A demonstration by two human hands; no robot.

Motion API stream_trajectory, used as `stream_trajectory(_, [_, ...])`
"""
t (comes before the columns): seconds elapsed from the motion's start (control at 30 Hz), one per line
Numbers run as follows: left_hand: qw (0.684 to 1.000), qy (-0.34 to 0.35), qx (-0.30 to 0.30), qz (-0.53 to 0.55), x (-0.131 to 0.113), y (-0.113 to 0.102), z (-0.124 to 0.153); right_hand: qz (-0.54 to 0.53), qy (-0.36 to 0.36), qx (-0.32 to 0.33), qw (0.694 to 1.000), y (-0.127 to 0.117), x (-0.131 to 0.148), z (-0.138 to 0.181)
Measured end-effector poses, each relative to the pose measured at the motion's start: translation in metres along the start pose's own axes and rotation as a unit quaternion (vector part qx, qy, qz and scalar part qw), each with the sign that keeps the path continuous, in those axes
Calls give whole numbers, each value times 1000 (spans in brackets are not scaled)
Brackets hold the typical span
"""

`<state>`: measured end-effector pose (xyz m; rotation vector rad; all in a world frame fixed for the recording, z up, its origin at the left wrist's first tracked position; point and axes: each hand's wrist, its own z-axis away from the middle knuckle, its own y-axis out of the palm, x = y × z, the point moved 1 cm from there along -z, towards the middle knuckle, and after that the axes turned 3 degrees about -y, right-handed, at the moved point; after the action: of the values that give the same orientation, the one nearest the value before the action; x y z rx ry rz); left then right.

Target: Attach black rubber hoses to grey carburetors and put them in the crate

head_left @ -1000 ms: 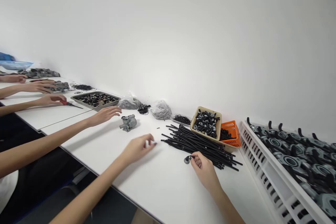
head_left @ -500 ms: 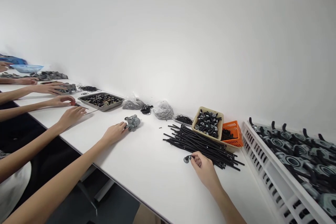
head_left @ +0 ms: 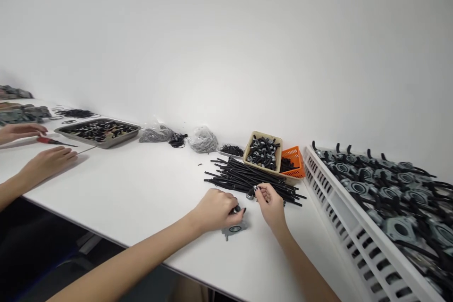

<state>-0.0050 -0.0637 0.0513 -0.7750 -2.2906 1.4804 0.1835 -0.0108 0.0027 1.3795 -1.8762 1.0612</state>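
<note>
- While the left hand (head_left: 215, 210) grips a gray part (head_left: 234, 230) with bent fingers, lower middle,
- the right hand (head_left: 272, 205) pinches a small piece (head_left: 250, 194) in its fingertips, lower right of center.

A single head-worn camera looked forward and down across the white counter (head_left: 141, 174) from its near side, the wearer's hands (head_left: 215, 209) close below centre, the wall (head_left: 226, 47) filling the frame's upper half.

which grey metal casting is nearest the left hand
The lone casting partly covered by the left hand; the other castings lie in the white crate or heaped at far left.
</note>
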Motion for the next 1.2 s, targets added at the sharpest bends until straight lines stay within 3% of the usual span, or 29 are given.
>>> stream_trajectory(0.13, [998, 5, -34, 60, -4, 13, -28, -102, 29, -49, 993, -9, 3, -8])
stream_trajectory(0.27, [984, 27, -88, 150, 8, 22, -30, -129, 42, -60, 989, -10, 8, -10])
stream_trajectory(0.43, [958, 88, -33, 272, 18, 37, -25, -176, 21, 11, 984, -5, 12, -5])
stream_trajectory(0.57, [949, 49, -4, 313, 20, 43, -28, -201, 14, 37, 979, -7, 15, -3])
stream_trajectory(0.77, [950, 29, -10, 310, 26, 45, -30, -159, 29, 32, 986, -4, 12, -4])
stream_trajectory(0.93, [949, 8, -29, 312, 29, 50, -31, -213, 54, 63, 973, 3, 10, -2])
stream_trajectory(1.2, [916, -118, -47, 380, 25, 57, -34, -236, 59, 78, 967, 4, 6, -4])
